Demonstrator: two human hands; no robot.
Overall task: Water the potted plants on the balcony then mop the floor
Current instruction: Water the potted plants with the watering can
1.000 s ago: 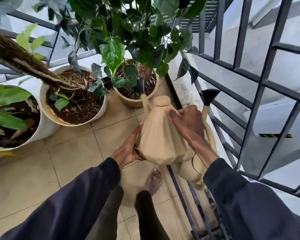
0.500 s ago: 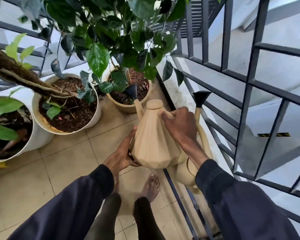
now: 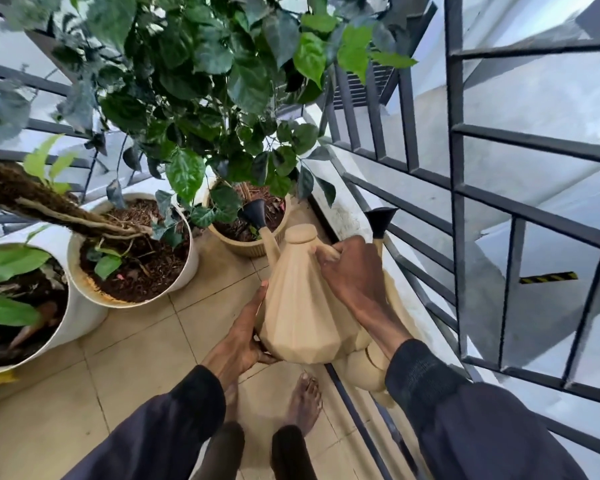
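Note:
I hold a beige faceted watering can (image 3: 298, 306) in both hands, tipped forward. My right hand (image 3: 350, 275) grips its handle near the lid. My left hand (image 3: 243, 337) cups the can's lower left side. Its black rose (image 3: 255, 211) hangs over the soil of a beige ribbed pot (image 3: 246, 245) with a tall leafy plant (image 3: 222, 81). No water stream is visible. A second, similar can (image 3: 364, 368) sits behind my right arm, with its black rose (image 3: 380, 220) by the railing.
A white pot (image 3: 184, 268) with dark soil and a leaning trunk stands left of the beige pot. A larger white pot (image 3: 80, 317) is at the far left. A grey metal railing (image 3: 458, 202) runs along the right. My bare feet (image 3: 303, 403) stand on beige tiles.
Both hands keep their hold on the can. The view has lifted, showing more foliage, and the can's rose stays over the beige pot.

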